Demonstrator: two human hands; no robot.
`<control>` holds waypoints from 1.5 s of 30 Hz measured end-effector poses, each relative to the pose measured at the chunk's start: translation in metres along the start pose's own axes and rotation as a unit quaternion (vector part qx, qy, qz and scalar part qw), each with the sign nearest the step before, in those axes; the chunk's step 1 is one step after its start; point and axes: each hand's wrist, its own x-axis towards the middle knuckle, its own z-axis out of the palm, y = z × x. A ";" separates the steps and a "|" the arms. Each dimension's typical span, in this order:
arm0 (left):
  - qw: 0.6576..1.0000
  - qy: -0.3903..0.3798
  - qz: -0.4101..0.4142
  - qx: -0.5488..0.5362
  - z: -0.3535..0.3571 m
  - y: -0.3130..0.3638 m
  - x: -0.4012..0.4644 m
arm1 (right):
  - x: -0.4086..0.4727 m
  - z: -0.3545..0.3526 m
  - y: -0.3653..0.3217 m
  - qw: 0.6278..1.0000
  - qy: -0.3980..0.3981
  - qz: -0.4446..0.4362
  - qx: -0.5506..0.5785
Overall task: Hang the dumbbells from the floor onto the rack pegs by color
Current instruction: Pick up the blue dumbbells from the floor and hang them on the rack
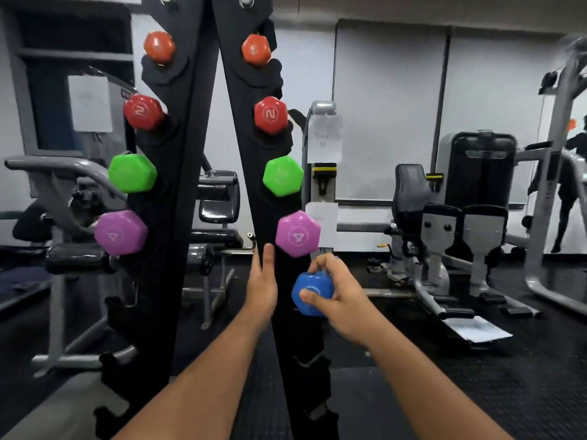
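Observation:
A black A-shaped rack (184,173) fills the middle of the view. Its pegs carry dumbbells in matching rows: orange (255,49) at the top, red (270,115), green (282,176), then purple (297,234). My right hand (341,293) grips the end of a blue dumbbell (309,295) against the right upright, just below the purple one. My left hand (262,284) lies flat with straight fingers on the inner side of that upright, holding nothing. The lower pegs on both uprights carry nothing.
Grey weight machines (444,223) stand behind and to the right, another machine frame (63,192) at the left. A sheet of paper (476,328) lies on the black rubber floor. A person (571,185) shows at the far right edge.

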 end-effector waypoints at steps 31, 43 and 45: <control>0.996 0.045 0.077 -0.013 0.005 -0.022 0.008 | 0.002 0.019 0.023 0.999 -0.036 0.000 -0.023; 0.994 0.025 0.085 -0.056 0.002 -0.037 0.020 | 0.003 0.043 0.041 0.993 0.096 0.026 0.065; 0.994 0.025 0.088 -0.057 0.002 -0.039 0.022 | 0.003 0.050 0.045 0.990 0.122 0.042 0.064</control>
